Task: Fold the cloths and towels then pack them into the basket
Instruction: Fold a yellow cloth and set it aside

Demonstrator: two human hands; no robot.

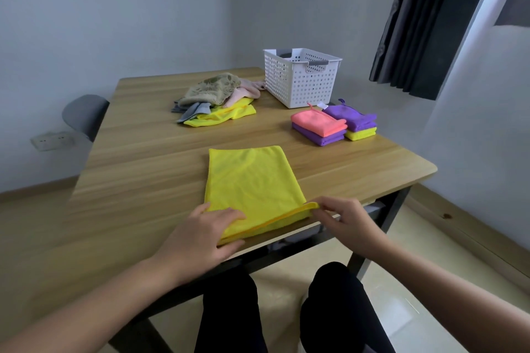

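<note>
While the person sat at the 6 o'clock side of the light wooden table (137, 180), knees in black trousers (229, 321) below its near edge, both hands were on a bright yellow microfibre cloth (252, 178). The cloth lay flat at 6 o'clock on the tabletop, with its near edge a doubled fold. The left hand (200, 235) held the cloth's near corner at 7 o'clock, its fingers (229, 216) pressed together on top and the thumb tucked in at the hem. The right hand (348, 223) pinched the near corner at 5 o'clock between thumb and forefinger, the other fingers loosely bent behind. Farther off, at 2 o'clock, two small stacks of folded cloths sat just beside each other: a coral-pink folded cloth (318, 122) on a purple folded cloth (321, 137), and a second purple folded cloth (354, 117) on a yellow folded cloth (361, 134). Just behind them, at 1 o'clock, stood a white perforated plastic basket (298, 86) with grey handles; I cannot tell what it held. At 11 o'clock lay a loose pile of unfolded cloths (215, 97), olive patterned, pale pink, grey and yellow, its pink towel reaching the basket's left wall. Beyond the table were a grey chair (84, 114) at 9 o'clock and a dark pleated curtain (415, 26) at 2 o'clock.
</note>
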